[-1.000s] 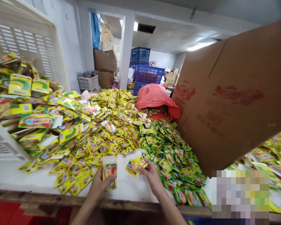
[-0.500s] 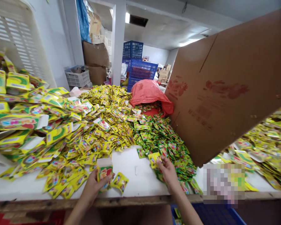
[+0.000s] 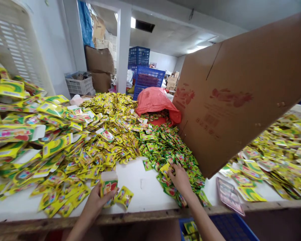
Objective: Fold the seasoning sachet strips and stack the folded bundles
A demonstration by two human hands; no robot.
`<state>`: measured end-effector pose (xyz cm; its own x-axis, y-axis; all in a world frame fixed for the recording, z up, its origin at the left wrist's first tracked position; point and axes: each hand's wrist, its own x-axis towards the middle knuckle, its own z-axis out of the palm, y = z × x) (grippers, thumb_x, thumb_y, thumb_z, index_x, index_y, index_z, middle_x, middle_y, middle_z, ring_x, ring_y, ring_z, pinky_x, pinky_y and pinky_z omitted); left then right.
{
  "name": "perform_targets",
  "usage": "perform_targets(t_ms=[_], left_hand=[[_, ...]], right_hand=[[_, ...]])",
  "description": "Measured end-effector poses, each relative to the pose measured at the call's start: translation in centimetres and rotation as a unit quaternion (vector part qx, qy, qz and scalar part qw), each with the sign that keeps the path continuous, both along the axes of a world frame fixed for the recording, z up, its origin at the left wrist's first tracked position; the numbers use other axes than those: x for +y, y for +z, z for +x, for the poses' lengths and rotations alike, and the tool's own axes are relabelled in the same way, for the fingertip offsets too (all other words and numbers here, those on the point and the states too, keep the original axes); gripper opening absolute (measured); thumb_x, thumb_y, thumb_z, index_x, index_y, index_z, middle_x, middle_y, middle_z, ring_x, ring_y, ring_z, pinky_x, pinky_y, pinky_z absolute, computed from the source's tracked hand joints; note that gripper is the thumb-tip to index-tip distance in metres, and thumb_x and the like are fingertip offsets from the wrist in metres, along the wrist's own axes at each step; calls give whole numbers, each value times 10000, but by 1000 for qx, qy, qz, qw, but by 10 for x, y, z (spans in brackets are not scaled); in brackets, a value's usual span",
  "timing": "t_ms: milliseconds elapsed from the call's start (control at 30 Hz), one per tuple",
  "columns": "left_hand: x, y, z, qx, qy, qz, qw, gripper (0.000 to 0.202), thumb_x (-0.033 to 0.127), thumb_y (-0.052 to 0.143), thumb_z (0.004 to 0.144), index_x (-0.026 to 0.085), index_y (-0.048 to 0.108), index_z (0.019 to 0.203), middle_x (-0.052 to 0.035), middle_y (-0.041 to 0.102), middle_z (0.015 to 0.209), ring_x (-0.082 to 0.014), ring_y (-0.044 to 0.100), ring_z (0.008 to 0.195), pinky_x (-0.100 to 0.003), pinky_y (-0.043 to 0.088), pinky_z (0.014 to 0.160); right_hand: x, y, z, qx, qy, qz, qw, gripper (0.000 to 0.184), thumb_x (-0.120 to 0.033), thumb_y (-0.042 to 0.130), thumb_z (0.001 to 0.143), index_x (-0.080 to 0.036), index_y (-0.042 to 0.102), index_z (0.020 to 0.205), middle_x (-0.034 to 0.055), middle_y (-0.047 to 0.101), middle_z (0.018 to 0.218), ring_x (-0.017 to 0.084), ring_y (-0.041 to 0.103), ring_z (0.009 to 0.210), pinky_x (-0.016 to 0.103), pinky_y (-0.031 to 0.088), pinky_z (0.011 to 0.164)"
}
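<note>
Locating the work by the head view, I find the carton (image 3: 109, 186) near the front edge of the table (image 3: 134, 175), gripped in the left hand (image 3: 96, 200). Its long axis points away from that edge, white flap (image 3: 109, 175) at the far end; I cannot tell how steeply it tilts. A loose yellow sachet (image 3: 125, 196) lies just right of it, nearer the left hand. The right hand (image 3: 181, 180) pinches a second yellow sachet (image 3: 165, 168) at the green pile (image 3: 172, 152). I judge the controlling relation to be the bare gap between: from right hand to carton, the path runs leftward and slightly toward the front edge.
</note>
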<state>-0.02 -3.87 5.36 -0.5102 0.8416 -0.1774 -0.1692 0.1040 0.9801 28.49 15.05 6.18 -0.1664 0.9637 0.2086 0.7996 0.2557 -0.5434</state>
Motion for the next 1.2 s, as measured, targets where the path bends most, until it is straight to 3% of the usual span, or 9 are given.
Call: perform_targets(t_ms=[233,400,567,733,833,900,967,1100,1200], left_hand=[[1,-8,-3,23,-10,-6,1000,501,442,742,522,157,549,886,-79,714,811,-267,663,790,-321,539,695],[-1,-9,-7,48,-39,-27,998,433,459,718,555,139,577,810,-74,710,778,-254,661,737,-299,533,652],[0,-5,-5,73,-51,-31,996,372,434,704,576,139,584,769,-48,694,726,-230,643,684,-281,512,616],[0,-1,0,93,-94,-24,991,336,363,688,614,129,577,828,-57,685,778,-224,624,720,-291,496,651],[0,2,3,96,-149,11,984,321,319,662,653,132,580,901,-65,680,872,-225,613,792,-297,482,721],[0,2,4,96,-171,24,980,311,291,646,671,131,581,930,-67,676,900,-226,604,825,-296,471,749],[1,1,4,95,-178,25,979,302,273,639,676,126,583,933,-65,674,891,-224,600,819,-290,467,743],[1,-2,2,95,-198,36,975,313,313,635,686,118,588,926,-63,670,872,-219,593,789,-277,461,713],[0,-2,2,97,-206,44,973,326,356,614,709,113,595,925,-65,670,863,-217,587,784,-271,456,705]], right_hand=[[-11,-6,-6,-15,29,-30,999,346,-279,531,696,-131,578,1006,91,635,872,238,581,835,321,397,768],[-16,-6,-11,12,83,-43,996,218,-285,510,704,-162,586,867,56,620,792,202,575,750,279,417,686],[-27,-6,-22,119,128,-63,983,266,-355,520,719,-169,524,907,15,574,706,169,533,622,269,419,593],[-51,4,-55,308,205,-146,917,288,-419,587,727,-179,511,867,33,582,775,179,546,725,283,438,654],[-69,15,-84,393,243,-195,865,327,-421,592,740,-197,498,958,40,587,845,183,556,788,293,446,699],[-79,20,-104,417,263,-205,846,358,-418,585,751,-208,485,1023,24,577,828,169,551,764,281,447,684],[-86,23,-121,392,277,-182,859,335,-395,579,759,-204,502,1023,2,558,762,151,529,710,259,436,651],[-91,26,-139,275,279,-87,916,226,-279,546,777,-194,528,986,-15,539,711,135,481,672,235,402,634],[-89,30,-139,219,306,-57,925,191,-199,489,794,-192,519,983,-4,558,745,136,497,690,230,400,638]])
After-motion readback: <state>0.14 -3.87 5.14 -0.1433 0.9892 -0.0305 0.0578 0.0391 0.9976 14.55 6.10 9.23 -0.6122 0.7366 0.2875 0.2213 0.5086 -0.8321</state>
